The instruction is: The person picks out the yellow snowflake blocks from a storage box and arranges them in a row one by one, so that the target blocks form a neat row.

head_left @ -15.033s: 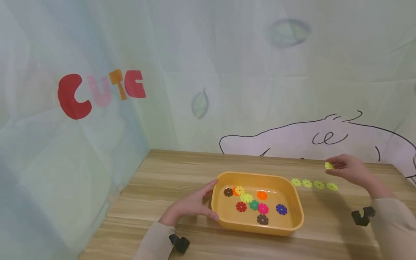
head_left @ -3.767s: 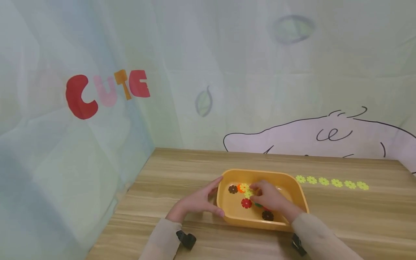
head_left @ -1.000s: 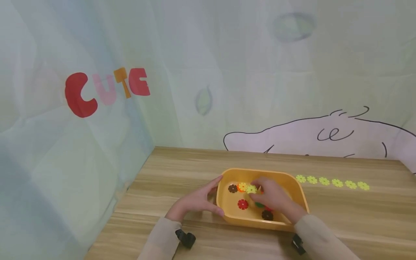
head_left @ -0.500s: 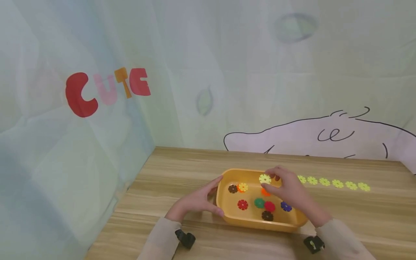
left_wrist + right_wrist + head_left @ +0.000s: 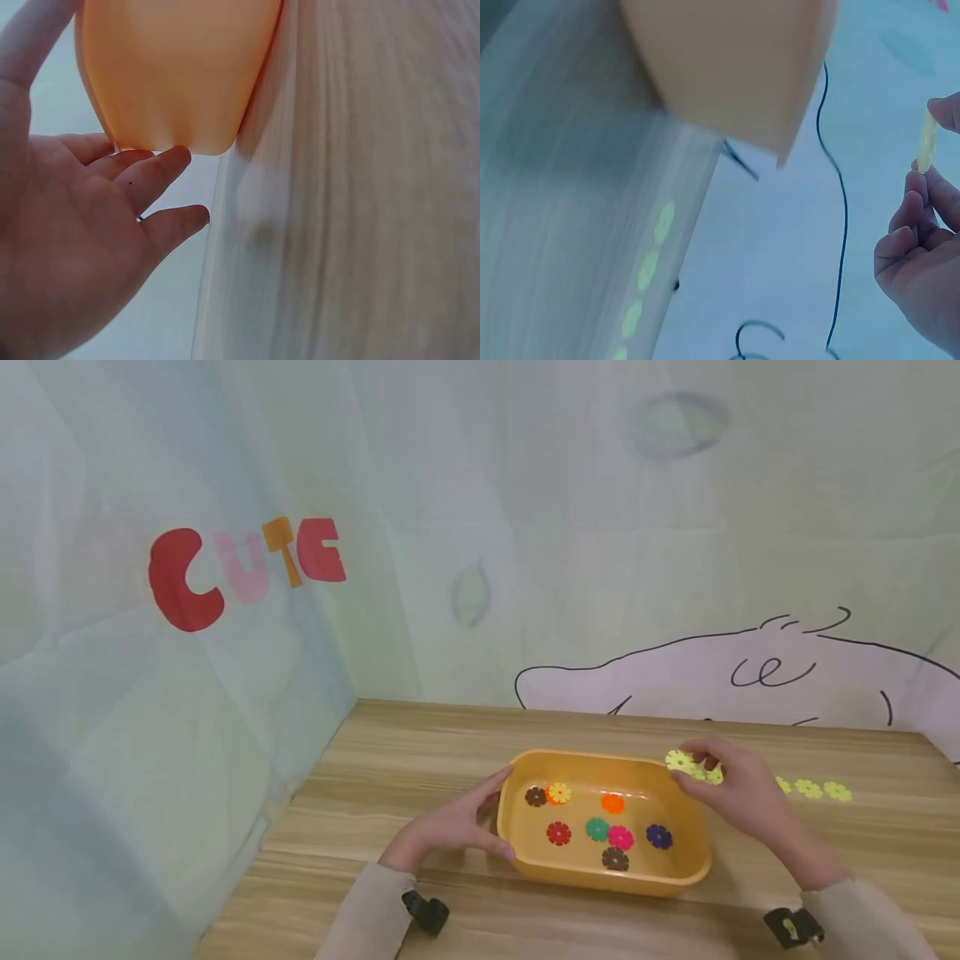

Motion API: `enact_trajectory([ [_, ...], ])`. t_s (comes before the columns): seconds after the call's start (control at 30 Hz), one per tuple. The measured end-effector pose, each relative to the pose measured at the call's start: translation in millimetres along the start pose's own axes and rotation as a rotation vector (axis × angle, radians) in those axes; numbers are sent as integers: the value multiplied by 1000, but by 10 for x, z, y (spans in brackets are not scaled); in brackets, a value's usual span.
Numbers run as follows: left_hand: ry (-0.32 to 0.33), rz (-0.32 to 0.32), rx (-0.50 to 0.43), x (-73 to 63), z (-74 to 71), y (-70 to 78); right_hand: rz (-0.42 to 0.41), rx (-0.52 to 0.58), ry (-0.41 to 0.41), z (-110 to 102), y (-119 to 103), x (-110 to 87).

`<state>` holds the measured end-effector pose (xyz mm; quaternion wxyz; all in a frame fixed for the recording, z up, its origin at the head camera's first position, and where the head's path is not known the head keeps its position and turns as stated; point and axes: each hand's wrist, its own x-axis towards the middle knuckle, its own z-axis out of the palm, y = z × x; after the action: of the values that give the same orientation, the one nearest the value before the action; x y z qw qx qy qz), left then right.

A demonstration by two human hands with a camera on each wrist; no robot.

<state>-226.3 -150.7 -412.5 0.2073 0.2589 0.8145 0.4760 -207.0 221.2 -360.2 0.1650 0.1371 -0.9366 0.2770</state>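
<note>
My right hand (image 5: 738,789) pinches a pale yellow flower-shaped plastic disc (image 5: 679,762) between thumb and fingertips, over the tray's far right corner. The right wrist view shows that disc (image 5: 928,142) edge-on. With thumb and fingers spread across its left end, my left hand (image 5: 453,827) holds an orange-yellow tray (image 5: 600,881); in the left wrist view the fingertips rest against the end wall (image 5: 180,75). Inside lie a red disc (image 5: 558,833), a green disc (image 5: 597,829), a pink disc (image 5: 621,837), a blue disc (image 5: 659,837) and several others.
Right of the tray, a row of yellow discs (image 5: 808,789) runs along the wooden table (image 5: 420,735), partly hidden behind my right hand. A printed fabric backdrop (image 5: 420,485) rises at the back and left. Each wrist wears a small black device (image 5: 425,913).
Over fifteen seconds the yellow row has grown longer to the right. In the last second my right hand has lifted a yellow disc from the tray and moved right. The left hand stays put.
</note>
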Motion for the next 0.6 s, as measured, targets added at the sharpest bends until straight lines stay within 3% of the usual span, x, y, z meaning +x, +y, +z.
enact_trajectory([
  [0.37, -1, -18, -14, -7, 5, 17, 118, -92, 6, -553, 746, -37],
  [0.6, -5, -12, -23, -17, 4, 16, 210, -124, 47, -780, 1154, -87],
])
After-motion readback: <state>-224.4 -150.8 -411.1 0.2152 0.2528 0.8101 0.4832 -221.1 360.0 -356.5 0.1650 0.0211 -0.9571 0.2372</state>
